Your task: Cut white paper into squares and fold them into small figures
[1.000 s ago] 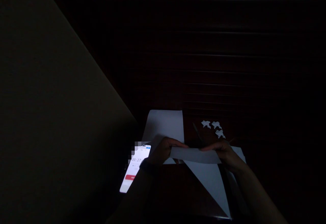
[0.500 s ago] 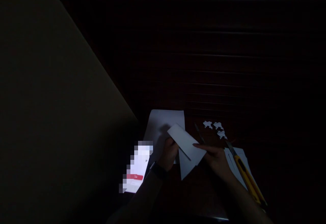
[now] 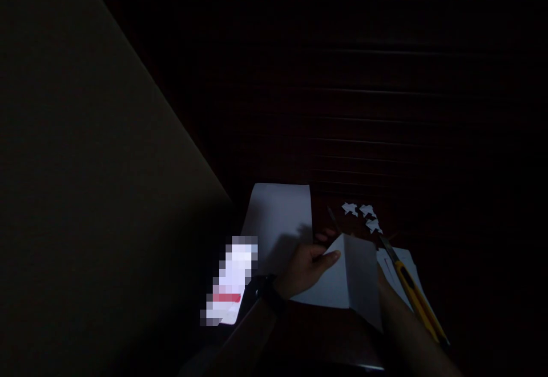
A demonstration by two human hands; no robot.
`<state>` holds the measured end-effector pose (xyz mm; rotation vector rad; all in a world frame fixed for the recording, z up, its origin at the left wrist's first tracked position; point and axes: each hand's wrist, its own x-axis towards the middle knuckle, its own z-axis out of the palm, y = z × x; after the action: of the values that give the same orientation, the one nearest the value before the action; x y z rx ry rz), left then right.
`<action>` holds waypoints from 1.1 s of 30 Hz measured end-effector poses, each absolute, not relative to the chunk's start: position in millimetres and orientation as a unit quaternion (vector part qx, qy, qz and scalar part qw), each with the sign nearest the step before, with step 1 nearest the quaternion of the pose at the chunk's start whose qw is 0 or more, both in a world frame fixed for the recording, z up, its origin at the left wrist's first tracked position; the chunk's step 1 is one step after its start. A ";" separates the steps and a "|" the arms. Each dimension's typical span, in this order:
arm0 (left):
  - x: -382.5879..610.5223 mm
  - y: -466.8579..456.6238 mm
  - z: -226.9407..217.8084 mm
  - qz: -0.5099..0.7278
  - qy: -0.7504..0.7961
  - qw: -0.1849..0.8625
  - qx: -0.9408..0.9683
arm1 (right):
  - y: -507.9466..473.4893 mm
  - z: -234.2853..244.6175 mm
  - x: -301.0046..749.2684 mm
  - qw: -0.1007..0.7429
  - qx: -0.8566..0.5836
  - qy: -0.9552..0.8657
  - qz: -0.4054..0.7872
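My left hand [image 3: 311, 264] grips a folded sheet of white paper [image 3: 327, 285], its thumb lying on top near the crease. The paper's right-hand flap [image 3: 363, 277] stands raised and shaded beyond that fold. Most of my right hand [image 3: 326, 234] is behind the paper; dim fingertips that seem to belong to it show past the far edge. Its forearm comes in from the lower right, and how its fingers close is hidden. Under and beyond my left hand lies another white sheet [image 3: 280, 208].
A lit phone [image 3: 233, 285], partly pixelated, lies left of my left wrist. Several small cut or folded white paper pieces [image 3: 367, 211] rest at the far right. Near them is a thin dark tool [image 3: 331, 214]. A yellow utility knife [image 3: 413, 291] lies over marked papers [image 3: 409, 257].
The folded paper has turned and moved right, its flap now raised. My left hand has shifted right with its thumb on top. My right hand has gone behind the paper.
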<state>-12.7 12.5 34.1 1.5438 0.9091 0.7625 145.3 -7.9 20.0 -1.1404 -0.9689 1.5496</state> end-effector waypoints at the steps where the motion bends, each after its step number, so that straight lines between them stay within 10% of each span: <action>1: -10.9 11.6 33.3 0.333 0.387 0.549 0.662 | -9.4 16.7 140.7 0.485 -0.457 -0.380 0.642; 33: -11.3 -4.4 43.4 0.392 0.458 0.483 0.634 | -27.1 38.9 127.4 0.527 -0.605 -0.415 0.429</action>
<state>-11.3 -4.4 43.4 1.5456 1.1167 0.9561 127.4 -27.1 38.9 -1.4467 -0.9927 1.0251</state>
